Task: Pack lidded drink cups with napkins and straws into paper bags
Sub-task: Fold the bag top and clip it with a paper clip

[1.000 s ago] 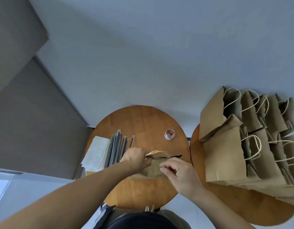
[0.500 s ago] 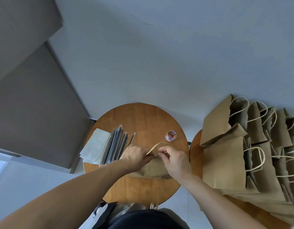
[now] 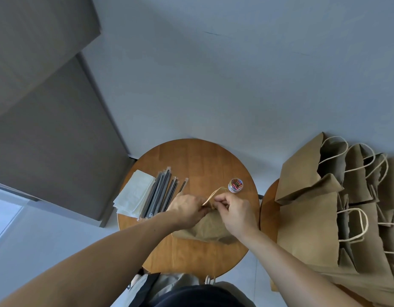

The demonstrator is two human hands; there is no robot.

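Left hand (image 3: pixel 187 208): fingers curled, pinching the top edge of a brown paper bag (image 3: pixel 205 229) from its left side. Right hand (image 3: pixel 236 212): fingers curled likewise, pinching the same edge from the right, fingertips almost meeting the left's. Bag: near the centre of a round wooden table (image 3: pixel 191 160), pale twine handle (image 3: pixel 215 192) looping out beyond the fingers. Left of the hands: wrapped black straws (image 3: pixel 162 194) laid side by side, just beside a stack of white napkins (image 3: pixel 135 196). Beyond the right hand: small clear tub of coloured clips (image 3: pixel 235 185). Far right: cluster of upright paper bags (image 3: pixel 311 222) on a second table (image 3: pixel 267 209).
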